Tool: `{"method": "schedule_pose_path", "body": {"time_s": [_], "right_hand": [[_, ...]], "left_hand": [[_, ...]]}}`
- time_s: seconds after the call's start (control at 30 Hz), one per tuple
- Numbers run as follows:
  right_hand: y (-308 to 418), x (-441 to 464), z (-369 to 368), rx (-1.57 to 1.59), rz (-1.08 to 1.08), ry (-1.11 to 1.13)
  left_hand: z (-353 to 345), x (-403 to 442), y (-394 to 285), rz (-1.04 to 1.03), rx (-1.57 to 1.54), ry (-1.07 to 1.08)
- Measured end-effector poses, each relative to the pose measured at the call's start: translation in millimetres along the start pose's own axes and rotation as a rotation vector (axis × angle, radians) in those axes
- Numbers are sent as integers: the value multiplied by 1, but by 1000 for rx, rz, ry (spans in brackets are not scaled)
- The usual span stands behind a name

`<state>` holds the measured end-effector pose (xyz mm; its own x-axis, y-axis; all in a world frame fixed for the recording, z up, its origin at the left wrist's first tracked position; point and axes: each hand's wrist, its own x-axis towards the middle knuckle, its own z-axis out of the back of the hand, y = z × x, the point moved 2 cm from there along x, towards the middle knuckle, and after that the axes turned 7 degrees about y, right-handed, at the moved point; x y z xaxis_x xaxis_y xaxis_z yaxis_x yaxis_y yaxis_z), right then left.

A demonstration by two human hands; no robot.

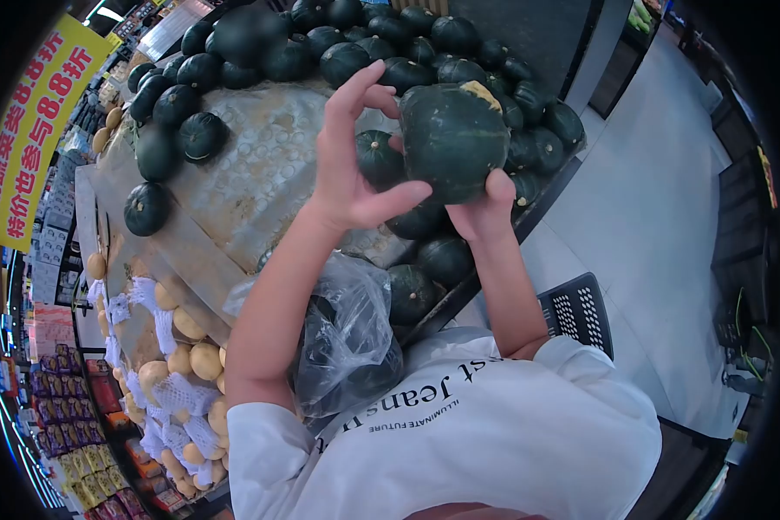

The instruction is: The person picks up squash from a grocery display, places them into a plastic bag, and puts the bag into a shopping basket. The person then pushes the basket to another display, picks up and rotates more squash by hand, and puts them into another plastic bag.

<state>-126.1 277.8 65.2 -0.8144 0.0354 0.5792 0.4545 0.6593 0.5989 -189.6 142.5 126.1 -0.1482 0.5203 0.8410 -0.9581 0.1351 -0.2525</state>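
A large dark green squash [455, 143] with a yellowish patch on its top edge is held up over the display. My right hand [485, 208] supports it from below, the thumb on its lower right side and the other fingers mostly hidden behind it. Spread fingers and thumb show on my left hand [360, 160], beside the squash's left side. Past that hand sits a smaller green squash [377, 160] on the display. A clear plastic bag [347, 334] with dark round shapes inside lies against the display's near edge, below my left forearm.
Many green squashes [344, 63] line the back and right of the display [243, 156]. Tan round produce [206, 361], some in white foam nets, lies at the lower left. A yellow sign [39, 130] hangs at the left. A dark basket [576, 312] is beyond my right elbow.
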Motion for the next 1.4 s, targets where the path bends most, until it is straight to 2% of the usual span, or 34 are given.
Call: {"method": "schedule_pose_path", "body": {"time_s": [0.07,0.17,0.3,0.37,0.67,0.77,0.87,0.9,1.07,1.23,1.4], "right_hand": [[9,1,-15,11,-83,0],[6,-2,-15,296,-172,-88],[3,-7,-13,675,-218,16],[1,-8,-14,811,-242,62],[9,-10,-16,810,-253,92],[10,-13,-13,672,-199,27],[14,-9,-3,-254,145,-109],[24,-8,-12,-253,210,-165],[26,-6,-7,-808,533,-101],[29,-1,0,-1159,660,21],[38,5,-5,-1294,754,75]], "left_hand": [[-1,-2,-1,45,-31,-9],[-3,-1,-5,29,8,11],[-5,-2,-6,11,66,61],[-6,-3,-4,30,-17,42],[-6,-2,-5,20,-40,60],[-5,-5,-4,16,-17,59],[-4,-3,-3,-12,-43,27],[-6,-4,-4,-21,-61,12],[-8,-6,-11,42,16,82],[-12,-6,-11,138,-89,32],[-11,-5,-10,94,-149,19]]}}
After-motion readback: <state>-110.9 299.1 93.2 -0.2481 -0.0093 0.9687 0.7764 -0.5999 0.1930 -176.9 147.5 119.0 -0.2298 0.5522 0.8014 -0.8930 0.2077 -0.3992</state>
